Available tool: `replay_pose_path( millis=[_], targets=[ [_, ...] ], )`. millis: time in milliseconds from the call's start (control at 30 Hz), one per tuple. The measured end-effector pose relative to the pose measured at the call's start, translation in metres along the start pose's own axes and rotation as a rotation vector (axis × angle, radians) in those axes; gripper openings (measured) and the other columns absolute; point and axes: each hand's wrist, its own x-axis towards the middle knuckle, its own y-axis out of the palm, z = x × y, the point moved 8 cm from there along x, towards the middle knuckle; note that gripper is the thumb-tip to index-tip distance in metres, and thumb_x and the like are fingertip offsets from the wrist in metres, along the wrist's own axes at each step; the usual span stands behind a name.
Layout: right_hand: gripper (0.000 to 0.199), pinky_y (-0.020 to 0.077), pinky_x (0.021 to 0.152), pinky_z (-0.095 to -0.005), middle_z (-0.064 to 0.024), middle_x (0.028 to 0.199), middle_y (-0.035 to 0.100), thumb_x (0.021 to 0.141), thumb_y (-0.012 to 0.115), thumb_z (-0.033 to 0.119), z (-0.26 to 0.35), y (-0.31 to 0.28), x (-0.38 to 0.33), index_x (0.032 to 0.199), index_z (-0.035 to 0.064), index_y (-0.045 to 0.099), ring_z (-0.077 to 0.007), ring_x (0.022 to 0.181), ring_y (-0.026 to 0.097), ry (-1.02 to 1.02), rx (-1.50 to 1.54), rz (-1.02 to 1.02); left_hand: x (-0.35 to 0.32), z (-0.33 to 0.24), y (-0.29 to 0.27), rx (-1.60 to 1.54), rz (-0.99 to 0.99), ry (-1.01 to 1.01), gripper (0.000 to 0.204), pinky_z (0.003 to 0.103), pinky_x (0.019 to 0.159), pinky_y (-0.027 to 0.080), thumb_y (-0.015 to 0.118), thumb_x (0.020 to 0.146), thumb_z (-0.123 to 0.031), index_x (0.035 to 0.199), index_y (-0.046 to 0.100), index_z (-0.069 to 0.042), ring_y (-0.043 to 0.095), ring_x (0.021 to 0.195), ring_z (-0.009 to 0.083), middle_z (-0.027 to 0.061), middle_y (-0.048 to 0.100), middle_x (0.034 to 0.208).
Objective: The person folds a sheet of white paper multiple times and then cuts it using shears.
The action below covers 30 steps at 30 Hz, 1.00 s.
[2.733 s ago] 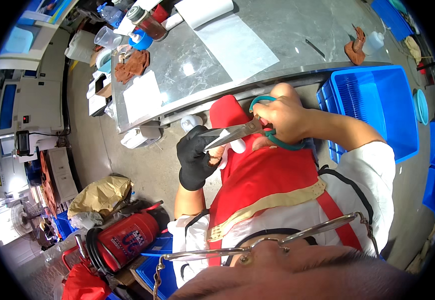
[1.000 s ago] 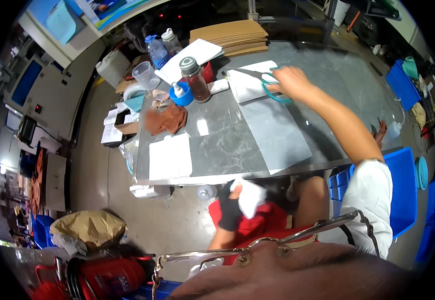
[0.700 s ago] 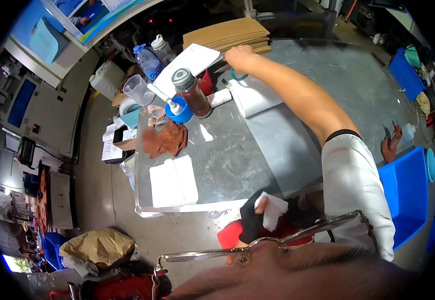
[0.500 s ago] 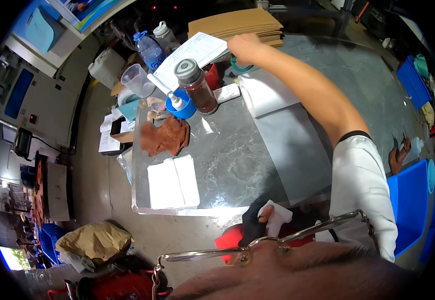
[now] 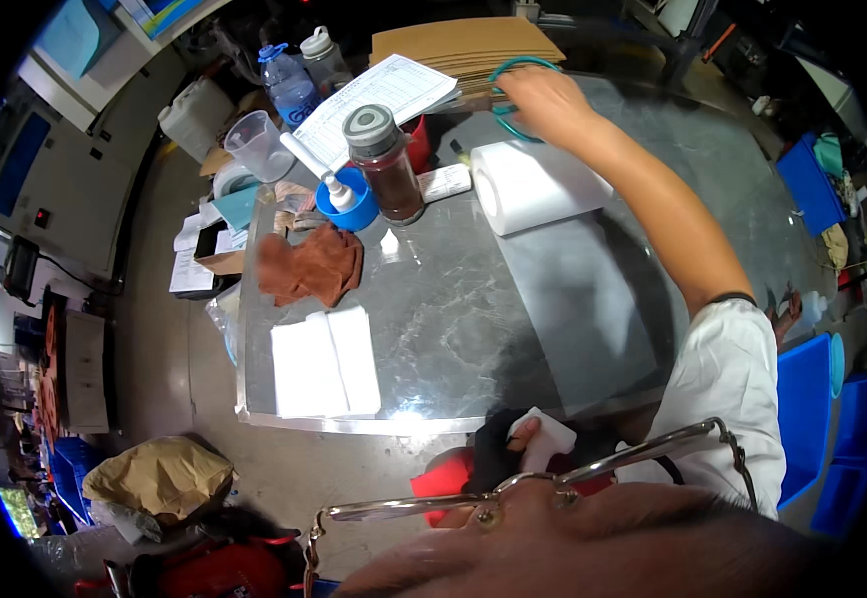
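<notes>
My right hand [image 5: 545, 103] is at the far side of the grey table, its fingers closed around a pair of scissors [image 5: 502, 118] with teal loop handles. The blades point left toward a sheaf of printed forms [image 5: 379, 105]. Just below that hand lies a white roll [image 5: 543, 186], its thin translucent sheet [image 5: 585, 309] drawn out toward the near edge. Low in the view, partly hidden behind the glasses frame, my left hand [image 5: 525, 436] pinches a white folded piece [image 5: 550, 431] that looks like paper or cloth.
White folded sheets [image 5: 326, 364] lie at the table's near left, with a brown cloth [image 5: 314, 264] behind. A lidded jar of dark liquid [image 5: 391, 179], a blue tub [image 5: 354, 204] and a plastic cup [image 5: 259, 148] stand farther back. Flat cardboard [image 5: 463, 45] is stacked at the far edge.
My right hand has moved from the forms' edge to the right and now grips the teal-handled scissors. My left hand stays low with the white piece. The whole view has shifted slightly.
</notes>
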Motion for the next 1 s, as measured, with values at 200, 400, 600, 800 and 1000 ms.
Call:
replay_pose_path(
  millis=[200,400,600,800,1000],
  targets=[
    [0.051,0.0486,0.078,-0.0389,-0.0164,0.104,0.063,0.072,0.075,0.02,0.023,-0.071,-0.124,0.116,0.0039,0.056,-0.0327,0.089,0.062,0.359,0.418,0.067,0.011,-0.025,0.03,-0.121,0.079,0.136,0.05,0.03,0.083,0.044,0.062,0.088,-0.028,0.128,0.049,0.0,0.057,0.095,0.0181,0.0098,0.061,0.107],
    [0.055,0.0449,0.08,-0.0429,-0.0196,0.098,0.056,0.082,0.066,0.02,0.096,-0.081,-0.256,0.128,-0.0013,0.043,-0.0386,0.092,0.054,0.521,0.623,0.003,0.02,-0.049,0.074,-0.343,0.25,0.254,0.066,0.033,0.1,0.037,0.06,0.088,-0.035,0.139,0.037,0.0,0.049,0.119,0.0229,0.0137,0.051,0.131],
    [0.045,0.0453,0.079,-0.0439,-0.0224,0.101,0.057,0.087,0.055,0.011,0.136,-0.134,-0.33,0.128,-0.0011,0.043,-0.0404,0.092,0.055,0.521,0.797,-0.128,-0.019,-0.073,0.097,-0.34,0.314,0.149,0.043,0.029,0.085,0.043,0.059,0.089,-0.035,0.114,0.057,-0.001,0.057,0.095,0.0167,0.0068,0.062,0.104],
    [0.045,0.0479,0.081,-0.0414,-0.0235,0.109,0.059,0.086,0.059,0.012,0.152,-0.164,-0.379,0.126,-0.0017,0.046,-0.0382,0.096,0.059,0.725,1.11,-0.128,-0.074,-0.097,0.12,-0.516,0.241,0.157,0.044,0.025,0.06,0.043,0.059,0.087,-0.048,0.086,0.052,-0.004,0.053,0.066,0.0129,0.0036,0.055,0.076],
    [0.047,0.05,0.079,-0.0378,-0.0191,0.106,0.06,0.082,0.066,0.017,0.175,-0.237,-0.396,0.122,-0.0022,0.051,-0.0333,0.092,0.061,0.465,0.611,-0.277,-0.114,-0.109,0.137,-0.671,0.275,0.054,0.034,0.029,0.064,0.045,0.047,0.096,-0.041,0.09,0.049,-0.008,0.053,0.073,0.0157,0.0044,0.055,0.082]
  ],
)
